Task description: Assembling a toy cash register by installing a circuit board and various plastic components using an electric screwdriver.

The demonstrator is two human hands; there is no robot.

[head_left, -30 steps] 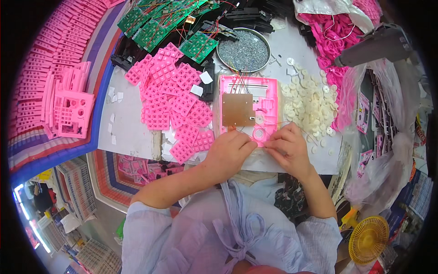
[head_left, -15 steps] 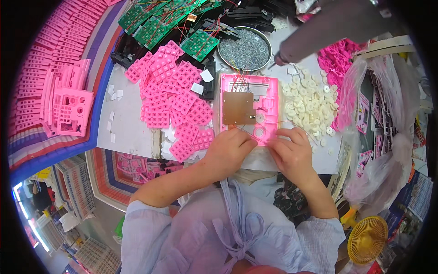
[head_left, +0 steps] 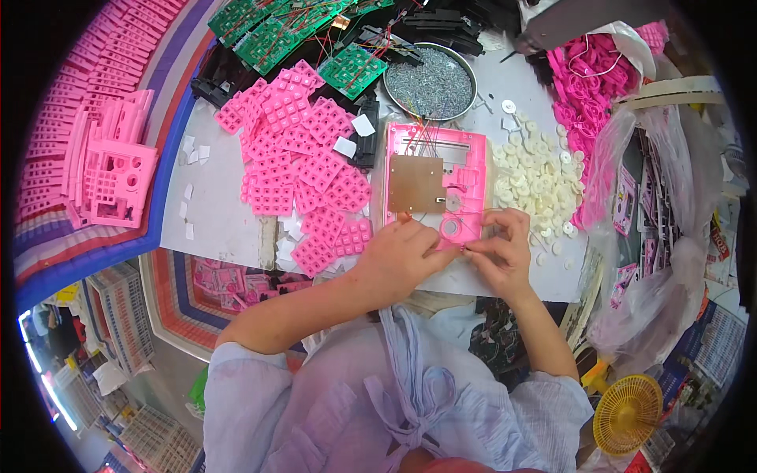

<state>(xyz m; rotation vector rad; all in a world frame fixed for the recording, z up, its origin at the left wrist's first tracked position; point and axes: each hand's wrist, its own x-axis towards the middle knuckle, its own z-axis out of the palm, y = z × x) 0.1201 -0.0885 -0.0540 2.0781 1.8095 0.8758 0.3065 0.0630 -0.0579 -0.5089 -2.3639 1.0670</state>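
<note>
A pink plastic casing (head_left: 478, 169) lies on the worktable, with a brown circuit board (head_left: 415, 185) and several thin wires inside it. Both hands meet at its near edge. My left hand (head_left: 400, 256) is closed at the lower left corner, its fingers curled and its thumb reaching to the middle of the edge. Whatever it grips is hidden. At the lower right corner, my right hand (head_left: 505, 251) has thumb and forefinger pinched on what looks like a thin wire. Just above the fingertips is a round opening (head_left: 451, 229) in the casing.
Pink keypad pieces (head_left: 303, 158) are heaped on the left. Behind the casing stands a round tray of screws (head_left: 430, 83), beside green circuit boards (head_left: 352, 71). White discs (head_left: 532, 177) lie on the right. A dark screwdriver-like tool (head_left: 591, 22) hangs at the upper right.
My hands have come closer together at the casing's near edge, and the wires stretched between them no longer show. The dark tool has swung up and to the right. The view has shifted slightly.
</note>
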